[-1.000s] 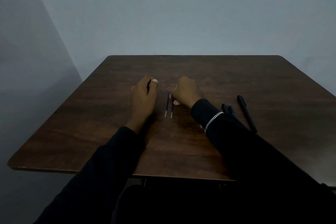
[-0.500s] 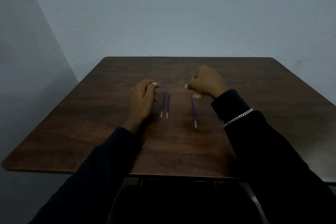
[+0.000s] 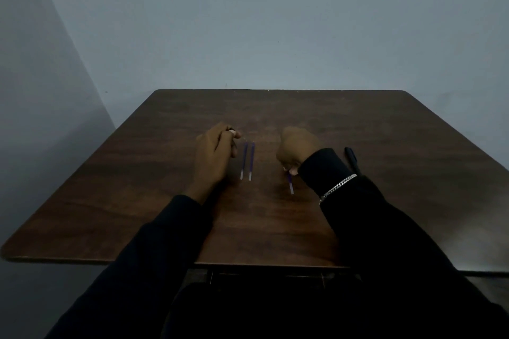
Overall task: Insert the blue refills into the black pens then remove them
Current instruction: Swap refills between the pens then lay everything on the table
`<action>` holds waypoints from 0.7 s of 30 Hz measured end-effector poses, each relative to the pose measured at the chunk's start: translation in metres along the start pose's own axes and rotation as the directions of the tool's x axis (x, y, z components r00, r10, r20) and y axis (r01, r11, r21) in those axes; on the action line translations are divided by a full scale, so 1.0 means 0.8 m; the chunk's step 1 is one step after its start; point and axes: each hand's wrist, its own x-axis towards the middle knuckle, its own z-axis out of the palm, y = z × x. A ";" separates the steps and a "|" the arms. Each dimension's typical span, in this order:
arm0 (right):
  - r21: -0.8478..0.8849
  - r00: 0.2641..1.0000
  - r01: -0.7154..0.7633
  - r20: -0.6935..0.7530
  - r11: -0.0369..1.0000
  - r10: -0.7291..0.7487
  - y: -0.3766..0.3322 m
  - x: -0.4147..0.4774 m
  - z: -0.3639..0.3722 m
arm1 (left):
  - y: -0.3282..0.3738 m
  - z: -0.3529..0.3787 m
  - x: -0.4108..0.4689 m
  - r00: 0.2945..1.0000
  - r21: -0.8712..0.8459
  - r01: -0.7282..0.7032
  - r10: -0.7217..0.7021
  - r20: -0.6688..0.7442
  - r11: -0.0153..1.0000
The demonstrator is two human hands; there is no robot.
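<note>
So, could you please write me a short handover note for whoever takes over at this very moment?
Left hand: curled round a dark item, apparently a pen barrel, mostly hidden.
Right hand: pinches a single blue refill.
Pair of blue refills: side by side on the table between the hands.
Black pen: on the table beyond the right sleeve, partly hidden.
Done: unclear; all three refills are out of pens.
To do: insert or finish removing, whichever stage this is.

blue refills (image 3: 247, 160), black pen (image 3: 351, 157), brown table (image 3: 303, 107)
</note>
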 end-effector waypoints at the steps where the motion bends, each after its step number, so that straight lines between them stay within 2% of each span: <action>1: -0.019 1.000 0.007 -0.005 1.000 -0.007 -0.003 0.001 0.001 | 0.000 0.000 -0.001 1.000 -0.001 -0.004 0.004 0.002 1.000; 7: -0.105 0.998 0.025 -0.062 0.994 -0.032 -0.010 -0.003 0.011 | 0.004 -0.001 -0.004 1.000 -0.003 -0.030 0.030 0.003 1.000; 11: -0.034 0.997 0.063 -0.045 0.997 -0.064 0.001 -0.001 0.010 | 0.008 0.000 -0.007 0.999 -0.026 -0.042 0.042 0.013 0.999; 14: 0.151 0.999 0.030 -0.039 0.988 -0.024 0.023 0.005 0.003 | 0.013 0.007 -0.010 0.997 -0.029 -0.048 0.050 0.053 0.998; 16: 0.286 0.994 0.062 -0.102 0.956 -0.034 0.039 0.003 -0.007 | 0.022 0.017 -0.014 0.995 -0.057 -0.045 0.050 0.088 0.997; 18: 0.431 0.976 0.159 -0.204 0.888 -0.075 0.058 0.000 -0.018 | 0.032 0.030 -0.019 0.989 -0.095 -0.032 0.045 0.140 0.995; 21: 0.610 0.935 0.308 -0.334 0.730 -0.116 0.083 -0.003 -0.037 | 0.045 0.053 -0.024 0.969 -0.076 -0.022 0.040 0.244 0.997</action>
